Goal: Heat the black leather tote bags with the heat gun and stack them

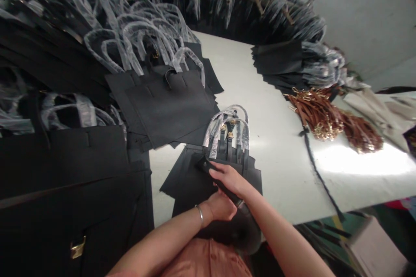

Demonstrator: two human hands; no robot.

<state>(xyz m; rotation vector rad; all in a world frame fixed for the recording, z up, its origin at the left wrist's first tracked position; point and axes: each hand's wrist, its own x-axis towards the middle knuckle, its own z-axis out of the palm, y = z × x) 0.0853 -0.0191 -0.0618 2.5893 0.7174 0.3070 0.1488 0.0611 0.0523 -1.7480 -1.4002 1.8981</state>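
Strap (203, 165) half hidden under 2 hands (227, 178)

Brown leather straps (316, 114) on white table (256, 108); stacked black totes (162, 108).

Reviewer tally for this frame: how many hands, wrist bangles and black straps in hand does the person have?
Hands: 2 (left hand, right hand)
Metal bangle: 1
Black strap: 1
Total: 4
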